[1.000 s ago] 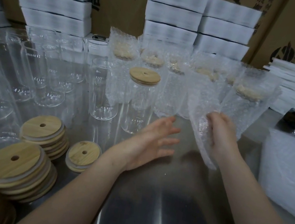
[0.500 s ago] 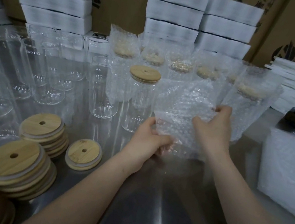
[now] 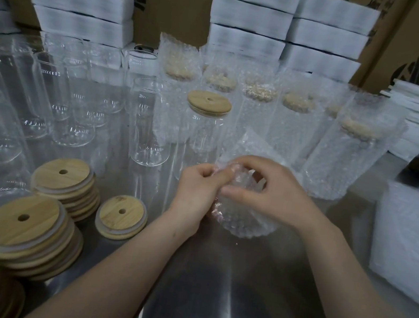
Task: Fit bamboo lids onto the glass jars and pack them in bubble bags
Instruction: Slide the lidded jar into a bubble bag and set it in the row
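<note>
Above the steel table (image 3: 206, 298), my left hand (image 3: 194, 192) and right hand (image 3: 274, 195) both pinch one bubble bag (image 3: 245, 221), at six o'clock from the lidded jar (image 3: 205, 130).

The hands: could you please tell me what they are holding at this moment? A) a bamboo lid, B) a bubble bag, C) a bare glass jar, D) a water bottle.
B: the left hand and right hand both pinch the crumpled top of a bubble bag, with no lid, jar or bottle in either.
</note>
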### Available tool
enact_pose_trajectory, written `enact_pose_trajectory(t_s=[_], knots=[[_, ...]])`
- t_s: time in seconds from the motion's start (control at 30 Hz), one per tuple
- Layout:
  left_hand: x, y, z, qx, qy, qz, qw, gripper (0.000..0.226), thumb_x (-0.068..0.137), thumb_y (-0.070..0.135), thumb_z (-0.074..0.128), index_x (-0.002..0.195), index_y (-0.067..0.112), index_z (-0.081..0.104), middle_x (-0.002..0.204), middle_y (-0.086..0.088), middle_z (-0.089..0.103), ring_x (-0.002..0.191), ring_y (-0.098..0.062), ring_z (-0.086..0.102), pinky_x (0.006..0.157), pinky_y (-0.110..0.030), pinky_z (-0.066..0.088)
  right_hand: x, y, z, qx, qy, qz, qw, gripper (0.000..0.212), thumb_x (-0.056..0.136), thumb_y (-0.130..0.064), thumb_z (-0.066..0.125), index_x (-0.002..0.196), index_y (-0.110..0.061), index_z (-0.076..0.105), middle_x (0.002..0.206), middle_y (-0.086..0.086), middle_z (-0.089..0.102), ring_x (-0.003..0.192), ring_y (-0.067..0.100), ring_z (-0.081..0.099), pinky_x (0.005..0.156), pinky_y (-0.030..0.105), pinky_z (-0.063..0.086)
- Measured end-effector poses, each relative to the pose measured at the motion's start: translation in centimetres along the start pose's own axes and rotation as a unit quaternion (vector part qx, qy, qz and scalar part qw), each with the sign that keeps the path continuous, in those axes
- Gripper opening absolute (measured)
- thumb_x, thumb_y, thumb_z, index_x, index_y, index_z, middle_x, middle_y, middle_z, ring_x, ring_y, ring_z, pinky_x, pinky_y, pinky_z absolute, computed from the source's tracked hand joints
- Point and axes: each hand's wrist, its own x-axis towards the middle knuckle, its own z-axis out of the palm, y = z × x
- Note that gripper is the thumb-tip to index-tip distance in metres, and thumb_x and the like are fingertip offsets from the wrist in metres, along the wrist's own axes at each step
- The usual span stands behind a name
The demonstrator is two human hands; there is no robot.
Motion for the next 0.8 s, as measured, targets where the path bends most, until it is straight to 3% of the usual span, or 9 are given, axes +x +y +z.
enact_pose_trajectory(t_s=[0.1, 0.2, 0.3, 0.43, 0.53, 0.6, 0.67, 0.73, 0.8], knots=[[0.0, 0.0, 0.0, 0.003, 0.011, -0.003, 1.0, 0.038, 0.084, 0.03, 0.075, 0.074, -0.003, 0.059, 0.065, -0.012, 0.043, 0.058, -0.025, 0.042, 0.053, -0.033, 0.036, -0.1, 0.7, 0.3, 0.04, -0.025, 0.006, 0.999, 0.038, 0.078, -0.023, 0.077, 0.114, -0.028, 0.066, 0.109, -0.017, 0.067, 0.102, 0.004, 0.061, 0.087, 0.025, 0.048], [-0.2, 0.2, 0.0, 0.029, -0.005, -0.002, 1.0, 0.061, 0.085, 0.047, 0.071, 0.088, -0.013, 0.06, 0.07, -0.015, 0.049, 0.059, -0.026, 0.047, 0.056, -0.036, 0.039, 0.0, 1.1, 0.3, 0.043, -0.009, 0.026, 0.999, 0.054, 0.078, -0.001, 0.062, 0.121, -0.033, 0.059, 0.118, -0.022, 0.061, 0.108, -0.002, 0.057, 0.088, 0.013, 0.043], [-0.6, 0.5, 0.4, 0.089, -0.041, 0.01, 0.995, 0.069, 0.072, 0.06, 0.074, 0.094, -0.004, 0.061, 0.07, -0.01, 0.052, 0.052, -0.018, 0.05, 0.048, -0.029, 0.042, 0.4, 1.5, 0.8, 0.054, 0.048, 0.049, 0.996, 0.055, 0.081, 0.006, 0.057, 0.125, -0.027, 0.058, 0.112, -0.01, 0.063, 0.082, -0.005, 0.06, 0.071, 0.01, 0.044], [-0.7, 0.2, 0.8, 0.121, -0.061, 0.011, 0.991, 0.044, 0.078, 0.029, 0.079, 0.113, 0.01, 0.061, 0.079, -0.003, 0.06, 0.047, -0.008, 0.053, 0.039, -0.022, 0.041, 0.6, 1.9, 1.3, 0.147, 0.114, 0.107, 0.977, 0.046, 0.081, 0.009, 0.054, 0.1, -0.033, 0.054, 0.1, 0.009, 0.069, 0.076, 0.022, 0.066, 0.068, 0.041, 0.056], [-0.3, -0.3, 0.5, 0.152, -0.018, 0.034, 0.988, 0.033, 0.086, 0.0, 0.061, 0.112, 0.022, 0.059, 0.076, -0.001, 0.057, 0.051, -0.017, 0.053, 0.036, -0.025, 0.046, 1.0, 2.2, 1.6, 0.169, 0.169, 0.126, 0.963, 0.042, 0.083, 0.011, 0.047, 0.084, -0.03, 0.056, 0.096, 0.011, 0.071, 0.077, 0.027, 0.071, 0.058, 0.035, 0.055], [-0.1, -0.6, 0.3, 0.199, 0.014, 0.066, 0.978, 0.045, 0.086, -0.003, 0.055, 0.118, 0.028, 0.059, 0.077, 0.007, 0.058, 0.056, -0.017, 0.058, 0.043, -0.026, 0.051, 1.2, 2.4, 1.7, 0.123, 0.214, 0.128, 0.961, 0.038, 0.085, 0.007, 0.05, 0.077, -0.028, 0.061, 0.083, 0.002, 0.071, 0.077, 0.024, 0.07, 0.06, 0.03, 0.053], [-0.1, -0.8, 0.0, 0.259, 0.034, 0.094, 0.961, 0.052, 0.08, -0.004, 0.053, 0.12, 0.027, 0.065, 0.08, 0.013, 0.062, 0.071, -0.018, 0.065, 0.061, -0.031, 0.056, 1.2, 2.5, 1.6, 0.083, 0.254, 0.122, 0.956, 0.034, 0.086, 0.004, 0.053, 0.078, -0.026, 0.068, 0.073, -0.012, 0.066, 0.071, 0.007, 0.065, 0.068, 0.021, 0.051], [-0.3, -0.7, -0.2, 0.294, 0.046, 0.105, 0.949, 0.055, 0.075, -0.004, 0.05, 0.116, 0.028, 0.07, 0.094, 0.007, 0.07, 0.086, -0.023, 0.069, 0.078, -0.037, 0.058, 1.1, 2.3, 1.3, 0.06, 0.291, 0.109, 0.948, 0.034, 0.084, 0.003, 0.051, 0.083, -0.023, 0.074, 0.069, -0.018, 0.064, 0.059, -0.002, 0.057, 0.061, 0.01, 0.041], [-0.2, -0.6, -0.3, 0.306, 0.06, 0.1, 0.945, 0.055, 0.074, -0.003, 0.048, 0.113, 0.026, 0.072, 0.11, -0.001, 0.072, 0.089, -0.029, 0.071, 0.082, -0.041, 0.058, 0.8, 2.0, 1.2, 0.054, 0.327, 0.095, 0.939, 0.037, 0.083, 0.005, 0.048, 0.086, -0.019, 0.076, 0.073, -0.012, 0.068, 0.054, -0.001, 0.052, 0.059, 0.012, 0.037]])
